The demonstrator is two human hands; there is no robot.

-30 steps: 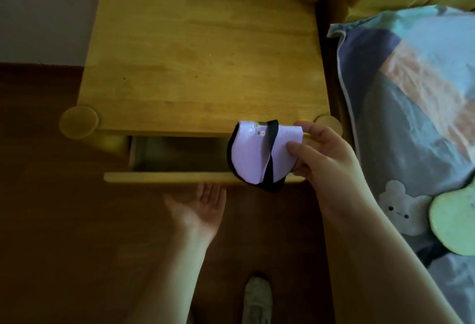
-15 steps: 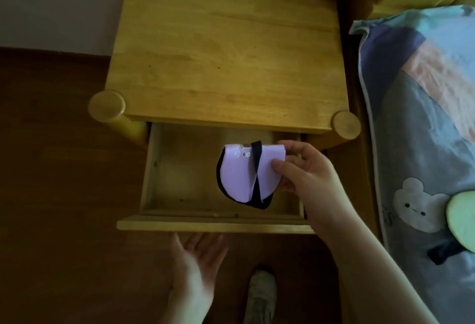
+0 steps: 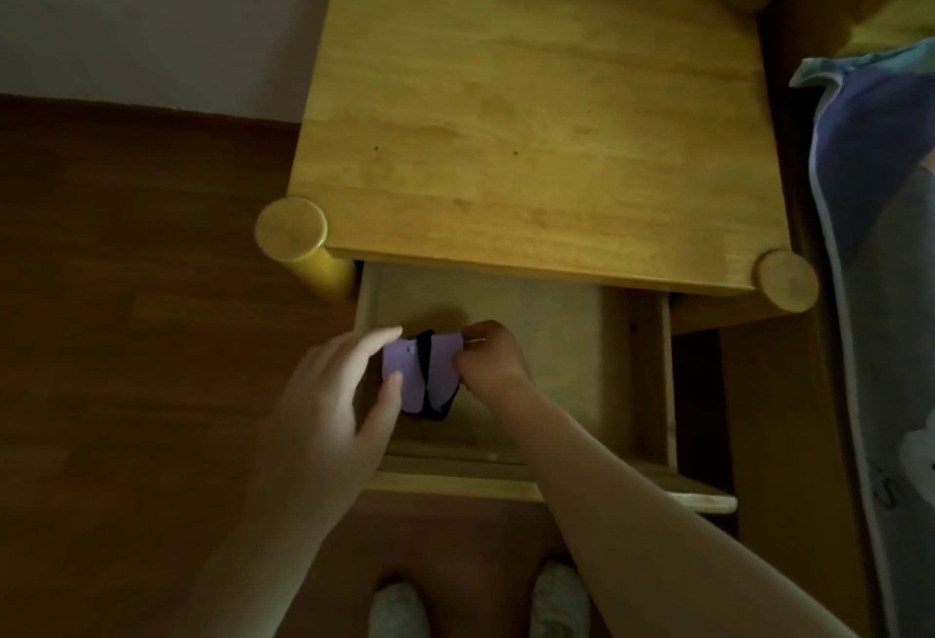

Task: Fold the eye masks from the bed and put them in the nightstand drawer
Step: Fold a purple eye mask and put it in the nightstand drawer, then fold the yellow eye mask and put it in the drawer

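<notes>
A folded purple eye mask [image 3: 422, 374] with a black strap and edging lies low inside the open drawer [image 3: 642, 384] of the wooden nightstand [image 3: 531, 131], toward the drawer's left side. My right hand [image 3: 488, 359] pinches the mask's right edge. My left hand [image 3: 334, 404] reaches in from the left, fingers spread, its thumb and fingertips touching the mask's left edge. The lower left part of the mask is hidden behind my left hand.
The bed's patterned blue quilt [image 3: 880, 232] runs along the right edge. Dark wooden floor [image 3: 126, 334] lies to the left. My two shoes [image 3: 559, 602] stand just below the drawer front. The drawer's right half holds nothing visible.
My right hand lowered the mask down to the left part of the drawer. My left hand rose from below the drawer front and came to the mask's left edge. The view shifted left.
</notes>
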